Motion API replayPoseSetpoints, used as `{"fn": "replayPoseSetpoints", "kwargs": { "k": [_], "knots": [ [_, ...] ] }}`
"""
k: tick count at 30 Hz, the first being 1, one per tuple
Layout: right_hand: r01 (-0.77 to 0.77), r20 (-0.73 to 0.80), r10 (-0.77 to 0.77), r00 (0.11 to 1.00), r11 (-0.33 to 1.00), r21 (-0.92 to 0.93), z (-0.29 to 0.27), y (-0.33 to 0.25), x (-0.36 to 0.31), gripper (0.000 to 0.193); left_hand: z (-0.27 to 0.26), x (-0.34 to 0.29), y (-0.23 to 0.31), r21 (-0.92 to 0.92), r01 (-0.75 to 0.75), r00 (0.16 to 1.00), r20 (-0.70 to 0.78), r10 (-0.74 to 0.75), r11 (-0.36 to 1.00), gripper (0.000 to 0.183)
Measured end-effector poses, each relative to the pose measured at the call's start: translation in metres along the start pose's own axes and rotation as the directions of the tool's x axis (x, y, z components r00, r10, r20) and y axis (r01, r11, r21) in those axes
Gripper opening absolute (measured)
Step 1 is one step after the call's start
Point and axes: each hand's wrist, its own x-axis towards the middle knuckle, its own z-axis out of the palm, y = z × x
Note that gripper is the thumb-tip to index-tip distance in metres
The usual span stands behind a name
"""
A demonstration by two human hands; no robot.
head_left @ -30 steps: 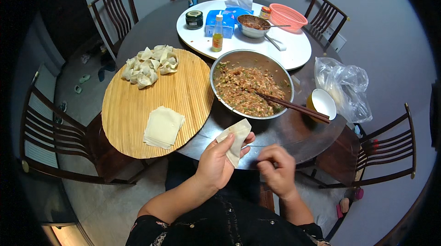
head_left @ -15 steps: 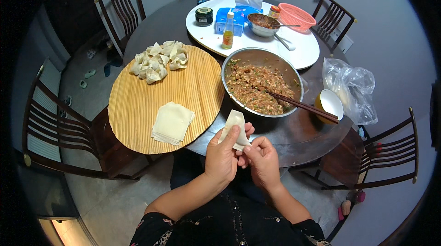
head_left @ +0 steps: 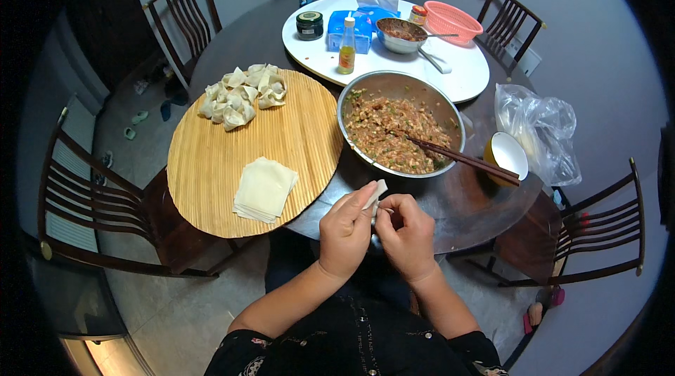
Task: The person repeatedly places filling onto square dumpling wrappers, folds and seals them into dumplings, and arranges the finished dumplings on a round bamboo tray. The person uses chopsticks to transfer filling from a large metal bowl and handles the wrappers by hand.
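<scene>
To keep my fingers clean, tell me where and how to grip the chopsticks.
Probably grip the chopsticks near their outer ends, coming from the right: these jut beyond the metal bowl, while the other ends rest in the filling.

The left hand (head_left: 344,234) and right hand (head_left: 410,237) hide much of the pale wrapper (head_left: 380,190).

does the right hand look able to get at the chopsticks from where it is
Probably yes: the chopsticks jut out of the steel bowl, nothing visible lies across them, though the right hand would first have to leave the wrapper.
</scene>
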Motion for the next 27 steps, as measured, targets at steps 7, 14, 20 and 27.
{"fn": "replayPoseSetpoints", "kwargs": {
  "k": [7, 14, 20, 27],
  "knots": [
    [0.365, 0.239, -0.313, 0.919, 0.904, -0.222, -0.021, -0.003, 0.022, 0.010, -0.013, 0.008, 0.011, 0.151, -0.149, 0.971, 0.211, 0.116, 0.977, 0.027],
    [0.370, 0.410, -0.267, 0.872, 0.909, -0.194, -0.031, -0.010, 0.040, 0.013, -0.024, 0.015, 0.009, 0.116, -0.005, 0.926, 0.375, -0.040, 0.993, 0.025],
    [0.342, 0.469, -0.261, 0.843, 0.935, -0.094, -0.029, -0.009, 0.050, 0.013, -0.027, 0.015, 0.009, -0.222, 0.543, 0.773, 0.510, -0.378, 0.810, 0.021],
    [0.103, 0.411, -0.138, 0.901, 0.989, 0.107, -0.030, -0.011, 0.053, 0.022, -0.034, 0.021, 0.007, -0.189, 0.679, 0.668, 0.560, -0.490, 0.710, 0.021]
  ]
}}
